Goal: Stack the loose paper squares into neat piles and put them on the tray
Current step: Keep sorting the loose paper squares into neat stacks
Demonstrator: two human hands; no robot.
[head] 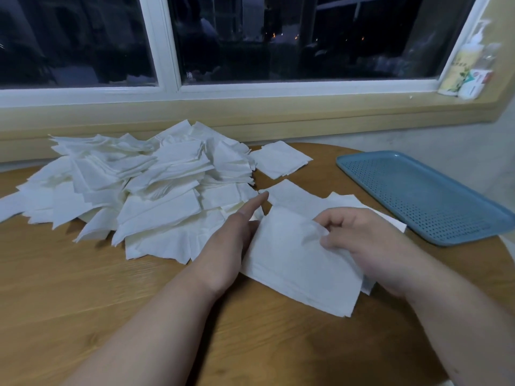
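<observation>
Round wooden table (pixel 83 288) under a dark window (pixel 250 37). Big loose heap (pixel 156 185) of white paper squares covers the table's far left, sheets at all angles. Front centre, a stack (pixel 292 263) of squares w/ edges roughly lined up lies btwn both hands, one corner toward the camera. R hand (pixel 362 243) has thumb & curled fingers pinching the stack's right edge, top sheets crumpled a bit at the grip. L hand (pixel 231 246) lies along the stack's left edge, touching it. Its index finger is straight, pointing away, tip at the corner of a few more squares (pixel 295 196) lying just behind the stack. Its other fingers are hidden, so only the straight index is sure. A small pile (pixel 280 160) sits on the table near the window, just right of the heap. Blue perforated tray (pixel 418 196) lies at the table's right edge, near the R hand, apart from the stack. Bottles (pixel 468 59) on the sill, far right.
</observation>
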